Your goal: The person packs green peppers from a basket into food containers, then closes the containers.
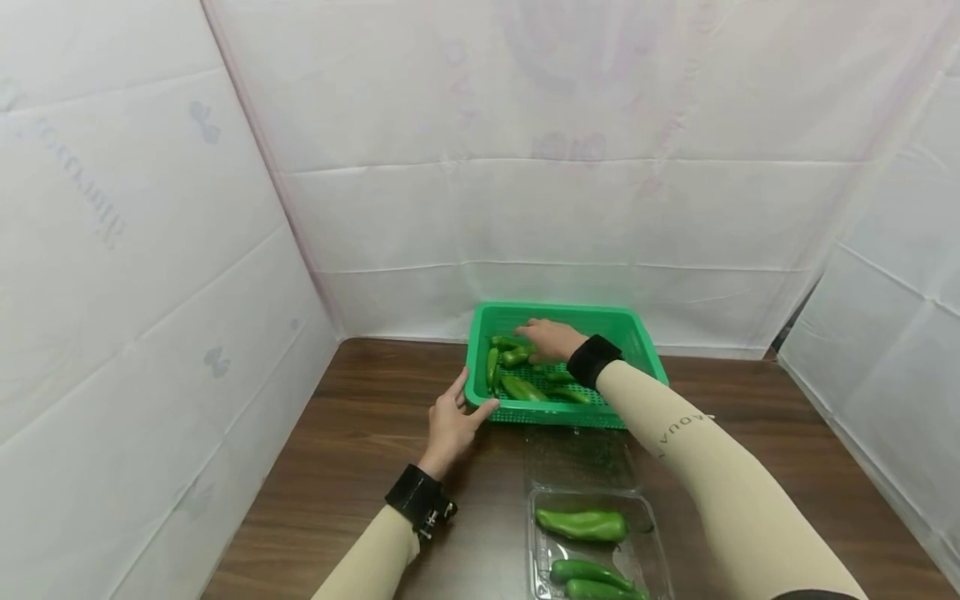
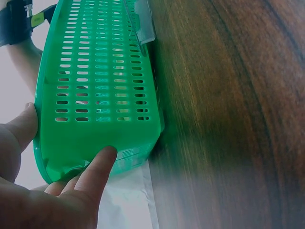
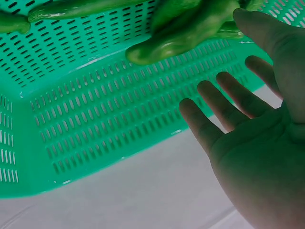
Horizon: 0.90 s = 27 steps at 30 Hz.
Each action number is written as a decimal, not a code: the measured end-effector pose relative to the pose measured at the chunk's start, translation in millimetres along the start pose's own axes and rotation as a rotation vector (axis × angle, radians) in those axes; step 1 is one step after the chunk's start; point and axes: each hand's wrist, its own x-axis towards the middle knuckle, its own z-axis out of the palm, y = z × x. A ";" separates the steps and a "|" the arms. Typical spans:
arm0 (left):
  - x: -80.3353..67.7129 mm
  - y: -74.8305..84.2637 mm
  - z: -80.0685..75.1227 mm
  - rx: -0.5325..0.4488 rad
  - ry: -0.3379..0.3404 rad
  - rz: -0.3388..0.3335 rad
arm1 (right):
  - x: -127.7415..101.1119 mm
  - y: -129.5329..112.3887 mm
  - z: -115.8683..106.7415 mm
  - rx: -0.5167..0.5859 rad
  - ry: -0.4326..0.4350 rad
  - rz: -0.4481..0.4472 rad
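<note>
A green plastic basket (image 1: 570, 408) with slotted walls holds several green peppers (image 1: 523, 388). My left hand (image 1: 450, 425) holds its near left corner, thumb at the rim and fingers against the outer wall, as the left wrist view also shows the fingers (image 2: 97, 174). Over the basket reaches my right hand (image 1: 553, 339), close above the peppers toward the far left. In the right wrist view its fingers are spread and loosely extended, near a long pepper (image 3: 183, 43), with nothing held. A clear plastic clamshell box (image 1: 532, 533) lies open in front of the basket, a large pepper (image 1: 581, 525) and two slimmer peppers (image 1: 588, 573) inside.
The box's clear lid (image 1: 577, 458) lies flat toward the basket, reaching its near wall. All stands on a dark brown wooden table (image 1: 360, 417). White sheeting (image 1: 562, 217) rises right behind the basket and along both sides of the table.
</note>
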 end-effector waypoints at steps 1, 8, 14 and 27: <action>-1.3 0.6 0.2 0.000 0.000 -0.001 | 0.6 0.3 1.7 -0.001 -0.003 0.002; -6.9 4.3 1.6 -0.009 0.007 0.002 | 4.6 0.1 6.1 -0.014 -0.032 -0.007; -8.5 3.0 2.1 -0.010 0.018 0.005 | 14.7 4.5 13.5 -0.047 -0.049 -0.004; -11.3 0.1 5.4 -0.010 0.009 0.008 | 18.3 5.9 28.7 -0.036 -0.009 -0.047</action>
